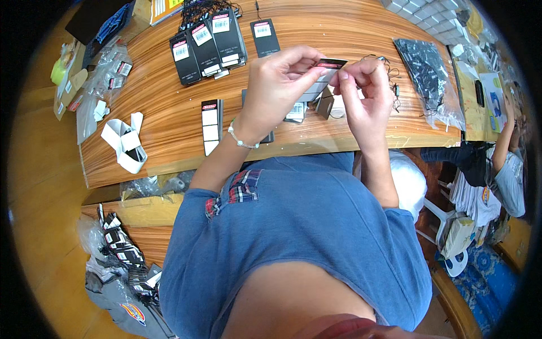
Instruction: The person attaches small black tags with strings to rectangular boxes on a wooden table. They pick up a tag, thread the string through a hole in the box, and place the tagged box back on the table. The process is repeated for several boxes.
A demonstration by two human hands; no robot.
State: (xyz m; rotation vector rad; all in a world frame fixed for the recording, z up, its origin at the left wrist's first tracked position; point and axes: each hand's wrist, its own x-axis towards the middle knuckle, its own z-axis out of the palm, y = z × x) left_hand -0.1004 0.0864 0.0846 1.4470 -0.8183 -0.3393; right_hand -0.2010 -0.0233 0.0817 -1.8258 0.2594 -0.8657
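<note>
Above the table's near edge, my left hand (pixel 285 79) pinches a black-and-white hang tag (pixel 317 89) between thumb and fingers. My right hand (pixel 367 99) is closed, thumb and index fingertips pressed together at the tag's right edge; what they pinch is too small to make out. Below the hands lie a small brown folded card (pixel 324 103) and more tags (pixel 296 112), partly hidden by my left hand. Left of my left wrist is a neat stack of cards with white panels (pixel 210 127). Thin black strings (pixel 395 93) lie right of my right hand.
Stacks of black tags (pixel 226 42) with strings stand at the back, beside a single tag (pixel 264 37). A white label strip (pixel 121 148) curls at left. At right are a plastic bag of black strings (pixel 423 73), white boxes (pixel 420 14) and another person (pixel 508 169).
</note>
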